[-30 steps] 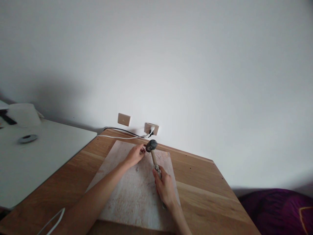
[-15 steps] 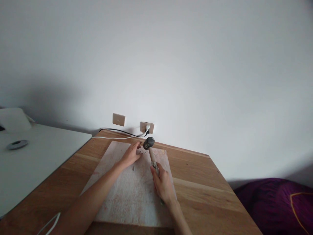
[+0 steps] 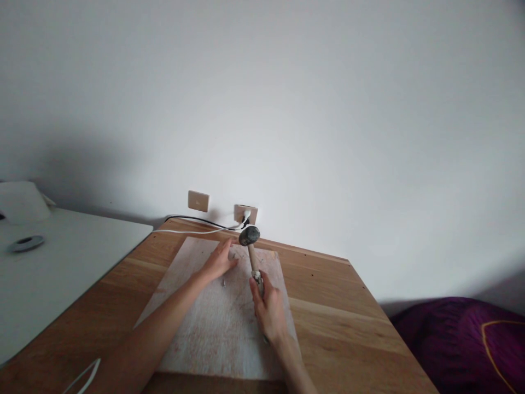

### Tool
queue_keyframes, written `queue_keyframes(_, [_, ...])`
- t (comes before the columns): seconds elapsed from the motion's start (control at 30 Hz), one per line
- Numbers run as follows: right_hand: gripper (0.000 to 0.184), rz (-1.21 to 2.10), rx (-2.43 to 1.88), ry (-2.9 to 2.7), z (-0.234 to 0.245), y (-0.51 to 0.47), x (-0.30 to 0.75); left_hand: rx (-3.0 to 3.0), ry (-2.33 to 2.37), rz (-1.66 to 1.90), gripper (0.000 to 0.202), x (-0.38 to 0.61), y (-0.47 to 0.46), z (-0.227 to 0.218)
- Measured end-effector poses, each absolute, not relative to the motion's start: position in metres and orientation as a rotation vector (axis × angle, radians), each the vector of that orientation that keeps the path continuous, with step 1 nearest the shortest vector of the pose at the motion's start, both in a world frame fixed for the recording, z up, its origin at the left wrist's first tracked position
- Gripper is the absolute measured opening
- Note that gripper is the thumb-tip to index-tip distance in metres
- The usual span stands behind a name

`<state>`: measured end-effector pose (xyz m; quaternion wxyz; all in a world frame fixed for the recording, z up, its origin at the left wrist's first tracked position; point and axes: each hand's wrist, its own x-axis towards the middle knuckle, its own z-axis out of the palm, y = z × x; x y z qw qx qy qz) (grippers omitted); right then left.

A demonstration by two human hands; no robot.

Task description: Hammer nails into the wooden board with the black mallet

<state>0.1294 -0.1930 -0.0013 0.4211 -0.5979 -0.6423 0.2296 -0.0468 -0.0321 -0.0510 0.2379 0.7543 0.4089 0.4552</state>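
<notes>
My right hand point(image 3: 270, 309) is wrapped round the handle of a mallet point(image 3: 249, 236) with a dark head. The head is raised over the far part of a pale, worn board point(image 3: 213, 328). Close to its left, my left hand point(image 3: 219, 261) rests at the board with thumb and fingers apart, and no object shows clearly in its grasp. A small metal nail-like piece point(image 3: 223, 283) is on the board just below my left hand. Several tiny thin pieces, too small to name surely, show near the fingertips and under the mallet.
The board lies on a wooden table point(image 3: 328, 323) against a white wall. Black and white cables run along the table's back edge to a wall socket point(image 3: 246, 214). At left is a white table point(image 3: 82, 257) with a roll of tape point(image 3: 27, 243); purple fabric point(image 3: 451, 345) lies at right.
The mallet and my right hand have shifted slightly up and to the left. My left hand stays at nearly the same place, its thumb and fingers a little differently set.
</notes>
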Motion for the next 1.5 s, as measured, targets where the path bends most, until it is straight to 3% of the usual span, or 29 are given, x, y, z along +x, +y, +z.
queue_keyframes(0.23, [0.045, 0.606, -1.565, -1.729, -0.005, -0.194, 0.128, 2.124, 1.095, 1.225, 0.053, -0.048, -0.034, -0.046])
queue_keyframes(0.37, [0.048, 0.609, -1.542, -1.635, -0.004, -0.195, 0.127, 2.137, 1.19, 1.157, 0.019, -0.047, -0.035, -0.043])
queue_keyframes(0.47, [0.051, 0.679, -1.54, -1.599, -0.003, -0.195, 0.127, 2.102, 1.191, 1.102, 0.008, -0.047, -0.036, -0.039])
queue_keyframes(0.63, [0.048, 0.678, -1.524, -1.609, -0.007, -0.195, 0.128, 2.026, 1.141, 1.087, 0.031, -0.047, -0.037, -0.034])
queue_keyframes(0.8, [0.052, 0.625, -1.504, -1.603, -0.007, -0.195, 0.126, 2.05, 1.125, 1.11, 0.023, -0.048, -0.036, -0.041])
queue_keyframes(0.93, [0.048, 0.568, -1.526, -1.692, -0.005, -0.195, 0.127, 2.085, 1.131, 1.236, 0.052, -0.046, -0.036, -0.045])
queue_keyframes(1.03, [0.045, 0.65, -1.54, -1.722, -0.005, -0.195, 0.13, 2.095, 1.072, 1.273, 0.062, -0.046, -0.035, -0.046])
queue_keyframes(1.33, [0.05, 0.676, -1.538, -1.607, -0.004, -0.196, 0.13, 2.076, 1.179, 1.084, 0.018, -0.047, -0.036, -0.038])
queue_keyframes(1.5, [0.044, 0.658, -1.541, -1.665, -0.007, -0.195, 0.13, 2.03, 1.206, 1.08, 0.021, -0.047, -0.036, -0.037])
